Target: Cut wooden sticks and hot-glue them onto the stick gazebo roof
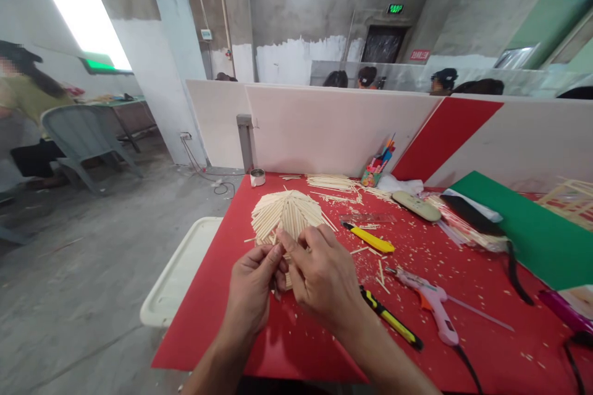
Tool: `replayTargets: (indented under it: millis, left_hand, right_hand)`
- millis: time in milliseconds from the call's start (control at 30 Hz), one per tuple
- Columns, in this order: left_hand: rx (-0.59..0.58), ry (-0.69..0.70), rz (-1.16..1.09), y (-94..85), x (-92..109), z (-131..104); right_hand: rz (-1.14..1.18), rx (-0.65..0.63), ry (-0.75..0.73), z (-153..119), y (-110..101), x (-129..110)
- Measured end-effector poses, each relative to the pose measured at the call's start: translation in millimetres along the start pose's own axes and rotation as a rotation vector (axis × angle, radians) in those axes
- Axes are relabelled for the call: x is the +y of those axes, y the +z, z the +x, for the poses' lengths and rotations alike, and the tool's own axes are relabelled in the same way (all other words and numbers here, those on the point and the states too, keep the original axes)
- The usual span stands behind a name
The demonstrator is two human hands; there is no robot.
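Note:
A model built of thin wooden sticks point(291, 207), with a fanned, roof-like top, stands on the red table covering. Both of my hands meet at its near side and hide its lower front. My left hand point(254, 284) has thumb and fingers pinched together; what lies between them is too small to make out. My right hand point(319, 268) is curled beside it, its fingertips pressed close to the left thumb at the model's edge. Whatever the right fingers grip is hidden. Right of the hands lie a yellow utility knife point(370, 238) and a black-and-yellow utility knife point(391, 318).
A pink glue gun point(433, 302) with its cord lies at right. Loose sticks point(333, 182), a clear ruler point(370, 218), a pen cup point(370, 176), a tape roll point(257, 177), a glasses case point(417, 206) and a green board point(523, 228) are around. White partition point(343, 129) behind.

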State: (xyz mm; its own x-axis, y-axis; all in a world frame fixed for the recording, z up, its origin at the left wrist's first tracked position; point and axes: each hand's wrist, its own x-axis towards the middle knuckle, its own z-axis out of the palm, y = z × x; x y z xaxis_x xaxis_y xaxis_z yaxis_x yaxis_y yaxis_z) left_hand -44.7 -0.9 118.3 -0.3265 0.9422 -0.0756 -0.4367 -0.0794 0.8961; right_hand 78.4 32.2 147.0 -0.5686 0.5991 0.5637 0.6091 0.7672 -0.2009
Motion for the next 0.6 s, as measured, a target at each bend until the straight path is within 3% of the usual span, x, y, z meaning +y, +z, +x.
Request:
replayTargets:
  millis: [600]
  left_hand:
    - [0.105,-0.024,-0.109,8.7,2.9,-3.8]
  right_hand:
    - [-0.002,0.003,0.02,-0.8,0.1,-1.1]
